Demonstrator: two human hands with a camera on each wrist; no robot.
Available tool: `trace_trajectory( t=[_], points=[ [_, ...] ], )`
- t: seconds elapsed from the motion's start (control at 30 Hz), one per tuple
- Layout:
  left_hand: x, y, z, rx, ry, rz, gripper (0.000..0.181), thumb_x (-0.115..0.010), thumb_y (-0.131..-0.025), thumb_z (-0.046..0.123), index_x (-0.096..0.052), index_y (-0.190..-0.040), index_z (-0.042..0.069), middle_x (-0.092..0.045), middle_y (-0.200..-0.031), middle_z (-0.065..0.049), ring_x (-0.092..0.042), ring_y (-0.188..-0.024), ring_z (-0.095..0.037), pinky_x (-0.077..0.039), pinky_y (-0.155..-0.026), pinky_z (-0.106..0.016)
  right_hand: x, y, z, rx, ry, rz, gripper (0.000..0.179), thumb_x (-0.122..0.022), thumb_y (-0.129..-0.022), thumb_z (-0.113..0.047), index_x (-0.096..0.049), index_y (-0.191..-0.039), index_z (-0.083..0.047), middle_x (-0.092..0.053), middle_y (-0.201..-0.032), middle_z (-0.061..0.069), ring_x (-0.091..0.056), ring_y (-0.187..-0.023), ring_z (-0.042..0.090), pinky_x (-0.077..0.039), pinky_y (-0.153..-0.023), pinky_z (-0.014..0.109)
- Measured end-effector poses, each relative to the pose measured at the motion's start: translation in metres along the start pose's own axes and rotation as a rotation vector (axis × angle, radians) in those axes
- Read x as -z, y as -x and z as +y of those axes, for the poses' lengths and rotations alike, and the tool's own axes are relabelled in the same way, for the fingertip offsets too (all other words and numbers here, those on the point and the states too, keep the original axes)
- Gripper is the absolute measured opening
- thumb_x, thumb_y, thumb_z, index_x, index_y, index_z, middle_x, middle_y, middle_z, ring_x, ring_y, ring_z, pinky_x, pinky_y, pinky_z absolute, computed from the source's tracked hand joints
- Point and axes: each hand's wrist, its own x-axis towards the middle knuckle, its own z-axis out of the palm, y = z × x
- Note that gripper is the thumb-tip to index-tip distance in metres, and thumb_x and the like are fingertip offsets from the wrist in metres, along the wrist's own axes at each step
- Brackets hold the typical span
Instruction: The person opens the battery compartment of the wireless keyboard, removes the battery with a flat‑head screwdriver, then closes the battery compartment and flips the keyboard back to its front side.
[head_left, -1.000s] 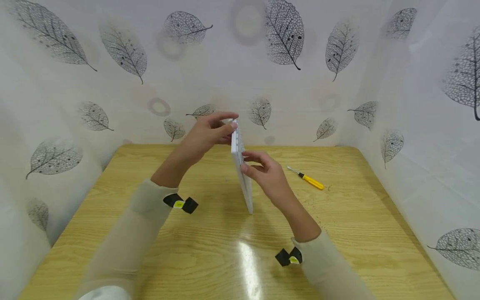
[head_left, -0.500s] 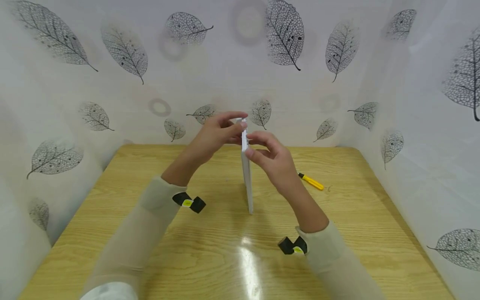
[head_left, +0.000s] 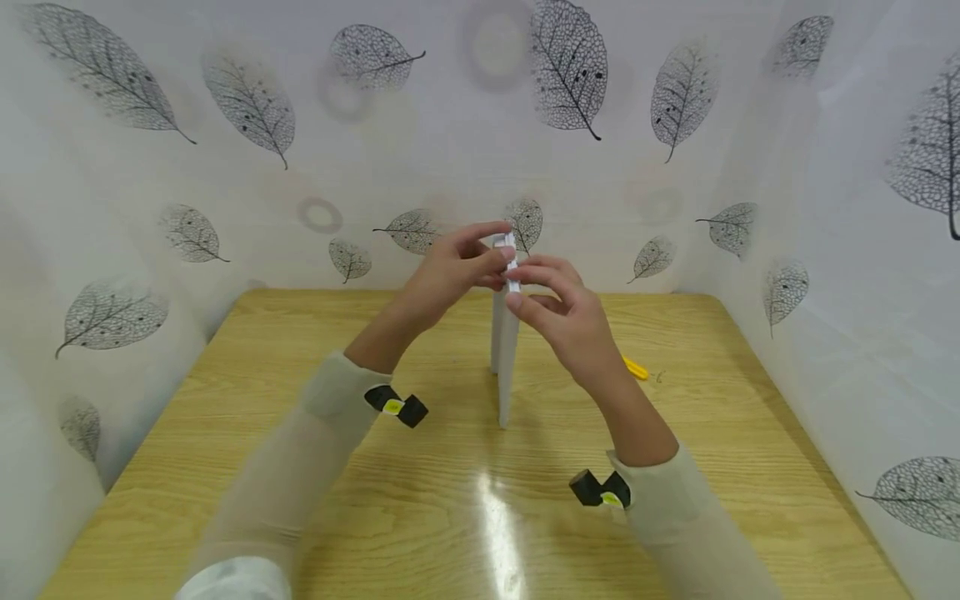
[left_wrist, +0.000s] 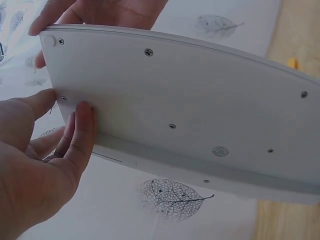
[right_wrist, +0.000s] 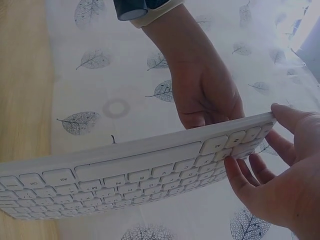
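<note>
A white keyboard (head_left: pixel 507 358) stands on one short end on the table, seen nearly edge-on in the head view. My left hand (head_left: pixel 453 271) grips its upper end, thumb on the edge and fingers against the back. From the other side my right hand (head_left: pixel 573 321) pinches the upper corner, just below the left. Screws dot the flat keyboard back (left_wrist: pixel 120 85) in the left wrist view, where a raised ridge runs along one side. The right wrist view shows the keys (right_wrist: pixel 120 185), with the right fingers (right_wrist: pixel 237 180) over the corner keys.
A screwdriver with a yellow handle (head_left: pixel 636 368) lies on the wooden table (head_left: pixel 405 500), mostly covered by the right hand and wrist. Leaf-printed white cloth (head_left: pixel 450 150) hangs behind and along both sides of the table.
The keyboard's upper end has swung to the right, from a left lean to nearly upright. Both hands moved right with it, and the right hand slid up to the top corner.
</note>
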Motion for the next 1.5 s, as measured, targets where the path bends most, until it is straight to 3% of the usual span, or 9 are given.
trace_trajectory(
  t=[0.27, 0.43, 0.57, 0.7, 0.77, 0.9, 1.13, 1.5],
  points=[
    [-0.013, -0.005, -0.005, -0.002, 0.014, 0.004, 0.059, -0.066, -0.099, 0.026, -0.044, -0.151, 0.012, -0.066, -0.101, -0.016, -0.069, -0.090, -0.030, -0.059, -0.086, -0.041, 0.010, 0.004, 0.004, 0.007, -0.020, 0.032, 0.034, -0.066, -0.098, -0.019, -0.064, -0.129, -0.004, -0.047, -0.142, 0.000, -0.052, -0.128, 0.018, -0.051, -0.100, 0.028],
    [-0.020, -0.006, -0.011, 0.003, -0.047, 0.021, 0.062, -0.066, -0.099, 0.029, -0.039, -0.154, 0.016, -0.065, -0.103, -0.014, -0.064, -0.087, -0.025, -0.058, -0.080, -0.035, 0.017, 0.008, 0.005, 0.004, -0.025, 0.038, 0.033, -0.064, -0.099, -0.020, -0.064, -0.129, -0.005, -0.047, -0.142, 0.000, -0.054, -0.125, 0.020, -0.051, -0.102, 0.029],
    [-0.024, -0.004, -0.020, -0.004, -0.147, 0.013, 0.067, -0.065, -0.098, 0.034, -0.034, -0.157, 0.025, -0.056, -0.122, -0.014, -0.058, -0.098, -0.027, -0.057, -0.081, -0.041, 0.021, 0.010, 0.007, -0.005, -0.019, 0.044, 0.033, -0.063, -0.100, -0.021, -0.064, -0.129, -0.006, -0.047, -0.142, 0.000, -0.053, -0.126, 0.020, -0.049, -0.105, 0.032],
    [-0.029, -0.002, -0.029, 0.006, -0.229, -0.004, 0.073, -0.064, -0.097, 0.039, -0.026, -0.160, 0.030, -0.034, -0.149, -0.013, -0.048, -0.121, -0.029, -0.051, -0.096, -0.049, 0.025, 0.011, 0.008, -0.010, -0.019, 0.055, 0.032, -0.063, -0.100, -0.020, -0.064, -0.129, -0.006, -0.048, -0.141, 0.000, -0.051, -0.129, 0.019, -0.047, -0.107, 0.033],
    [-0.031, -0.001, -0.034, 0.008, -0.227, -0.026, 0.076, -0.065, -0.097, 0.037, -0.023, -0.161, 0.028, -0.028, -0.156, -0.013, -0.043, -0.130, -0.030, -0.047, -0.102, -0.050, 0.027, 0.013, 0.008, -0.012, -0.023, 0.061, 0.032, -0.063, -0.100, -0.020, -0.064, -0.129, -0.005, -0.048, -0.142, 0.000, -0.051, -0.130, 0.020, -0.048, -0.106, 0.032],
    [-0.033, -0.001, -0.047, -0.021, -0.181, -0.099, 0.085, -0.071, -0.094, 0.036, -0.021, -0.161, 0.025, -0.030, -0.159, -0.011, -0.040, -0.138, -0.031, -0.043, -0.109, -0.050, 0.031, 0.016, 0.010, -0.015, -0.029, 0.070, 0.033, -0.063, -0.100, -0.019, -0.062, -0.130, -0.004, -0.048, -0.143, 0.001, -0.050, -0.132, 0.020, -0.050, -0.103, 0.028],
    [-0.033, 0.004, -0.076, -0.038, -0.142, -0.221, 0.118, -0.077, -0.068, 0.073, -0.023, -0.160, 0.024, -0.035, -0.153, -0.009, -0.038, -0.140, -0.031, -0.035, -0.115, -0.055, 0.037, 0.017, 0.014, -0.010, -0.083, 0.099, 0.032, -0.063, -0.100, -0.015, -0.062, -0.128, 0.000, -0.049, -0.142, 0.004, -0.049, -0.134, 0.022, -0.052, -0.100, 0.027],
    [-0.038, 0.006, -0.112, -0.004, -0.070, -0.255, 0.119, -0.077, -0.061, 0.077, -0.036, -0.154, 0.013, -0.051, -0.139, -0.010, -0.050, -0.128, -0.030, -0.042, -0.110, -0.053, 0.047, 0.023, 0.019, 0.001, -0.154, 0.135, 0.028, -0.062, -0.099, -0.010, -0.064, -0.126, -0.004, -0.050, -0.141, 0.006, -0.051, -0.130, 0.021, -0.051, -0.100, 0.025]
  ],
)
